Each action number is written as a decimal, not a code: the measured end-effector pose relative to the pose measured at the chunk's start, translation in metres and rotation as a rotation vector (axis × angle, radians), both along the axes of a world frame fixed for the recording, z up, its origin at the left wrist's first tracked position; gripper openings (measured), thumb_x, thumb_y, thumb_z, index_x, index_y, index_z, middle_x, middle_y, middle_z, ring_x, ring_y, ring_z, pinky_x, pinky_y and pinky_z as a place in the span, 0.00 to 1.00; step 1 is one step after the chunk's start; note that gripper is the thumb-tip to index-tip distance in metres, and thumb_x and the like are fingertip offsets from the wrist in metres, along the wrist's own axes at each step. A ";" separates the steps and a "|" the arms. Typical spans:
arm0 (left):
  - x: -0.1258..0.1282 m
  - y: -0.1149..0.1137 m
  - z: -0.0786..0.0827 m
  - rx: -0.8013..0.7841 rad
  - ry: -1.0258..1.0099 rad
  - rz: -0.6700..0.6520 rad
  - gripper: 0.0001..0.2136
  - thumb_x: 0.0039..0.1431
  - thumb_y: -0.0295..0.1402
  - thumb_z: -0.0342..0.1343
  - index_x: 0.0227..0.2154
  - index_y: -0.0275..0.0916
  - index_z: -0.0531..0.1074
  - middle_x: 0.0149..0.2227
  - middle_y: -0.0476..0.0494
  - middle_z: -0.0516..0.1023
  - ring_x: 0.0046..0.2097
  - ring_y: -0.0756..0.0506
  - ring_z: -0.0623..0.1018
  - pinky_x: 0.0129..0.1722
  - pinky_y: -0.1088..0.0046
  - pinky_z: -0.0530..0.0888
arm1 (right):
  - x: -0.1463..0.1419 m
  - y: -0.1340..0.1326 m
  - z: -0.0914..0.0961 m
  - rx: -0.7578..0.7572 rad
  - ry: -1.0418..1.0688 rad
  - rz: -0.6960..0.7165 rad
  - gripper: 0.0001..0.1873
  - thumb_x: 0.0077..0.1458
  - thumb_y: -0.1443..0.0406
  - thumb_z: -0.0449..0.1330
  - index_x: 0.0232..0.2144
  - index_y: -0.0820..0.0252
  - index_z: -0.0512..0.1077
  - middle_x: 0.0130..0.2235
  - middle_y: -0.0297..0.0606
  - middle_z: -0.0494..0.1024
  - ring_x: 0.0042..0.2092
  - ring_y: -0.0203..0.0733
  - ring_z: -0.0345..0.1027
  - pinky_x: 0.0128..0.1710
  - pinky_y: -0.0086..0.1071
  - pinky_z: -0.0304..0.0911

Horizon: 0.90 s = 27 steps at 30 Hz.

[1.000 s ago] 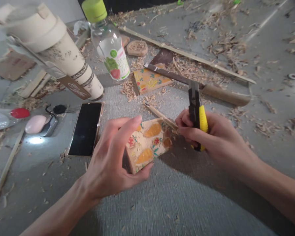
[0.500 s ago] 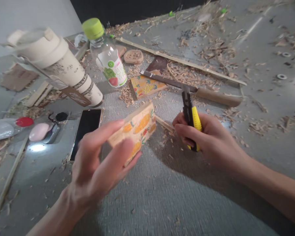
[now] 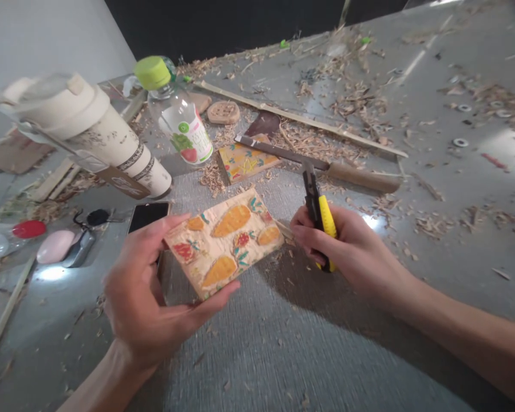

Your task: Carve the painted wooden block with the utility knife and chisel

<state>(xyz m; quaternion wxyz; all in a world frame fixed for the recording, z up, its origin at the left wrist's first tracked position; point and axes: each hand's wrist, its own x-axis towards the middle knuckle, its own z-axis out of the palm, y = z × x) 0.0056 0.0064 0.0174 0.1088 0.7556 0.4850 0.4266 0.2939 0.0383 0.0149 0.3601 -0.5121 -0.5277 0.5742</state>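
Between the thumb and fingers of my left hand is a carved wooden block, its face tilted toward me. Orange carrots and red strawberries with green leaves are painted on that face. My right hand is closed round a black and yellow utility knife, which points up and away from me. The knife is to the right of the block and apart from it. Behind them lies a second painted wooden block, partly under a long file with a wooden handle.
A beige travel cup and a bottle with a green cap stand at the back left. A phone lies partly behind my left hand. Wood shavings, a long thin stick and several washers are scattered about.
My left hand has turned the block so that its painted face shows more fully. The knife stays in my right hand. The whole view has shifted slightly.
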 end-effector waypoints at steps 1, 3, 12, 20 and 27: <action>0.002 -0.001 0.000 -0.038 -0.070 0.042 0.49 0.43 0.39 0.81 0.69 0.59 0.64 0.62 0.44 0.77 0.58 0.28 0.80 0.52 0.43 0.86 | -0.001 0.000 0.001 -0.016 0.014 0.007 0.17 0.65 0.55 0.66 0.30 0.54 0.65 0.26 0.27 0.66 0.25 0.32 0.58 0.23 0.30 0.54; 0.008 -0.004 0.001 -0.062 -0.148 0.077 0.46 0.40 0.38 0.82 0.65 0.60 0.70 0.58 0.47 0.80 0.54 0.31 0.84 0.49 0.48 0.87 | -0.002 -0.001 0.004 -0.043 0.042 0.019 0.16 0.65 0.55 0.66 0.30 0.54 0.67 0.26 0.28 0.69 0.25 0.33 0.62 0.23 0.30 0.56; 0.011 -0.002 -0.007 -0.070 -0.213 -0.080 0.52 0.40 0.37 0.84 0.70 0.59 0.66 0.60 0.40 0.80 0.57 0.32 0.83 0.53 0.47 0.85 | -0.003 -0.003 0.008 -0.008 0.075 0.033 0.13 0.63 0.57 0.67 0.32 0.55 0.69 0.28 0.28 0.73 0.25 0.32 0.64 0.23 0.30 0.59; 0.007 -0.001 -0.011 -0.057 -0.160 -0.127 0.58 0.40 0.36 0.85 0.74 0.58 0.62 0.63 0.39 0.78 0.59 0.32 0.82 0.55 0.46 0.84 | -0.004 -0.003 0.007 -0.006 0.062 0.028 0.15 0.61 0.58 0.67 0.30 0.54 0.65 0.28 0.28 0.73 0.25 0.31 0.63 0.23 0.30 0.59; 0.009 0.000 -0.015 -0.001 -0.138 -0.135 0.60 0.40 0.34 0.85 0.76 0.54 0.58 0.65 0.33 0.74 0.61 0.27 0.80 0.55 0.40 0.84 | -0.003 -0.003 0.003 -0.007 0.038 0.050 0.13 0.62 0.57 0.67 0.32 0.55 0.68 0.26 0.27 0.71 0.25 0.31 0.62 0.23 0.29 0.59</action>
